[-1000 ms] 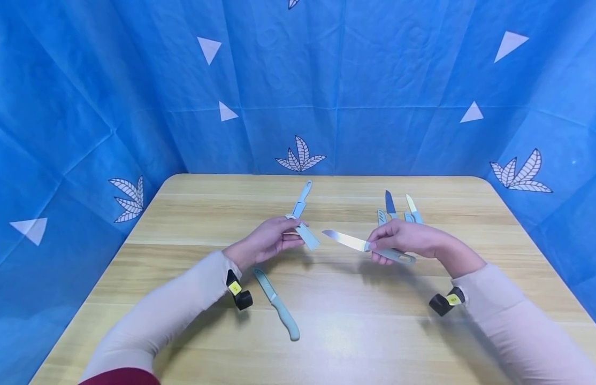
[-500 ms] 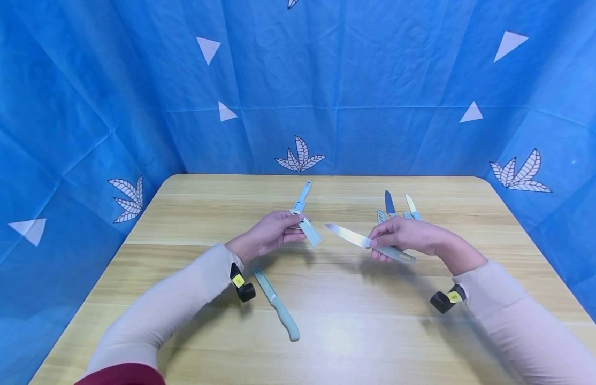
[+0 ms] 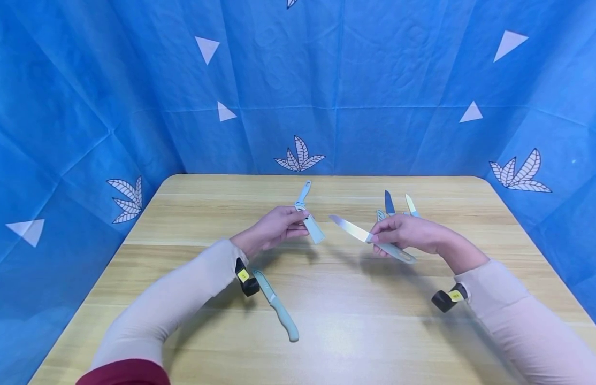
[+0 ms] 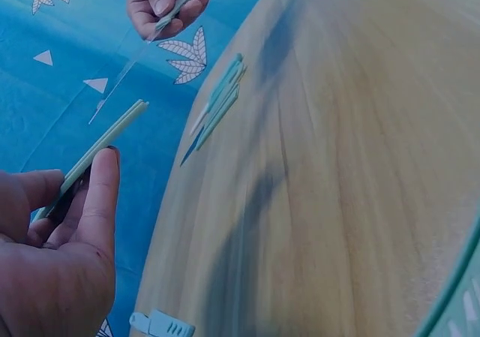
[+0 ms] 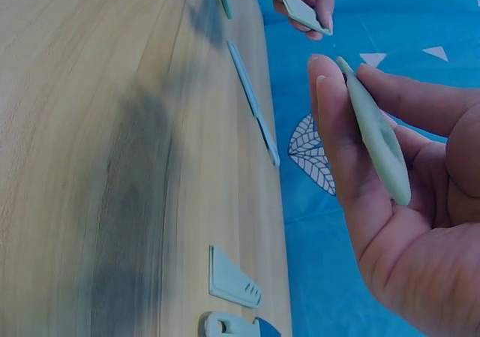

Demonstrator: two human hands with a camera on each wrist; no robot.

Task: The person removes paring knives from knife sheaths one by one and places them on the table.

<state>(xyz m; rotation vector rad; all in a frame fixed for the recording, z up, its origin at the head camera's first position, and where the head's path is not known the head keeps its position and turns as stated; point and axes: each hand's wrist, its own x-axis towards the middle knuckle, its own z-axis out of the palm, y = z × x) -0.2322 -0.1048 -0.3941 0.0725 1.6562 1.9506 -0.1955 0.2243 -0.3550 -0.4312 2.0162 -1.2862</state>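
Observation:
My left hand (image 3: 282,227) pinches a pale green knife sheath (image 3: 314,231) between thumb and fingers, above the table. To its right, my right hand (image 3: 406,233) grips a kitchen knife (image 3: 398,253) near the front of its light green handle. The shiny blade points left toward the sheath, with a small gap between them. In the left wrist view the sheath (image 4: 112,138) is seen nearly edge-on, below the blade tip. The right wrist view shows the knife handle (image 5: 379,138) held between thumb and fingers; the blade is hidden there.
On the wooden table (image 3: 356,326) lies a sheathed green knife (image 3: 279,310) near the front. Another light blue knife (image 3: 304,193) lies behind my left hand. Beyond my right hand are a dark-bladed knife (image 3: 389,202), a pale-bladed knife (image 3: 411,205) and a slotted sheath (image 3: 381,215).
My left hand has moved right and slightly away from me with the sheath. The right hand stays almost in place, while the blade tip has shifted slightly up and right.

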